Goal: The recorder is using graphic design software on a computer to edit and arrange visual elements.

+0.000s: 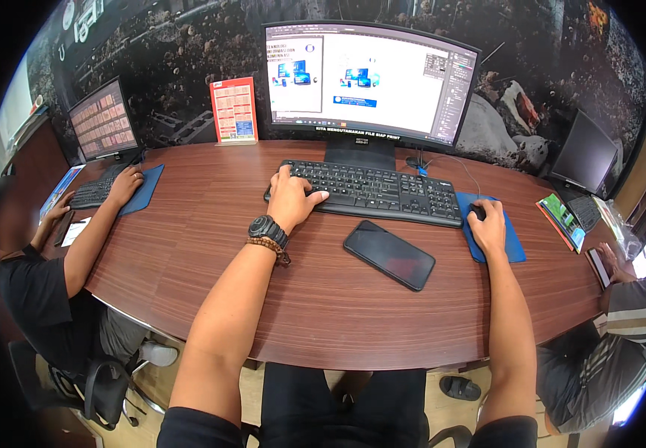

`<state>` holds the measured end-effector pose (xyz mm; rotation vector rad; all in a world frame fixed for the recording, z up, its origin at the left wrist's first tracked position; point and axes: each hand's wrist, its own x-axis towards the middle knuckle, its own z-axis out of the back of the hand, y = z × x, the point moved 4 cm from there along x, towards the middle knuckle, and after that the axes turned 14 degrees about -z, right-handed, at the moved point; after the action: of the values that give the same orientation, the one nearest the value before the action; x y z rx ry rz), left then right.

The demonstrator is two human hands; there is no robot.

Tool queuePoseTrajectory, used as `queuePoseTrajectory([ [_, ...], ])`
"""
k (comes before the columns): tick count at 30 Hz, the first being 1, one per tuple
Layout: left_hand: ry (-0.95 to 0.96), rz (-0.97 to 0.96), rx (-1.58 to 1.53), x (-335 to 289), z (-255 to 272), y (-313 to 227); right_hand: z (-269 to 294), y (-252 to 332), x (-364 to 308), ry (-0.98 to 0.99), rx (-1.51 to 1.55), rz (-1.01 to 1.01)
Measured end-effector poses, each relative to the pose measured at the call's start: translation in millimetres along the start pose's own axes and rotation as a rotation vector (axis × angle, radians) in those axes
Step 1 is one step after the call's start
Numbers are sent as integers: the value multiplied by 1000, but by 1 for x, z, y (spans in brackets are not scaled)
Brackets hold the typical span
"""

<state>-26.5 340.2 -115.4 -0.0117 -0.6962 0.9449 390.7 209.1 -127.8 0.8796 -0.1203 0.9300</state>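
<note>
My left hand [291, 200] rests on the left end of a black keyboard [375, 191], fingers spread over the keys; a black watch and a bead bracelet sit on that wrist. My right hand [487, 224] covers a dark mouse [477, 211] on a blue mouse pad [513, 246]. A black phone [389, 254] lies screen up on the wooden desk [323, 299] between my forearms. Behind the keyboard stands a wide curved monitor [368, 78] showing a design program.
A person at the left types on a keyboard [93, 192] before a second monitor [103, 121]. Another person sits at the right by a dark monitor [582, 154] and a booklet [562, 218]. An orange standing card [234, 110] is behind.
</note>
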Motion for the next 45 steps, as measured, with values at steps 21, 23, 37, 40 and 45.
queuePoseTrajectory([
  [21, 128, -64, 139, -2, -13, -19, 0, 2, -1, 61, 24, 63],
  [23, -14, 15, 69, -2, -10, -16, 0, 2, -1, 65, 34, 64],
  [37, -185, 84, 57, -3, -13, 29, -4, 2, 0, 71, 61, 92],
  [40, -189, 80, 45, -2, -12, 27, -2, 0, 1, 67, 63, 97],
  [45, -238, 55, -38, 0, -9, 33, -4, 1, 1, 77, 41, 75],
])
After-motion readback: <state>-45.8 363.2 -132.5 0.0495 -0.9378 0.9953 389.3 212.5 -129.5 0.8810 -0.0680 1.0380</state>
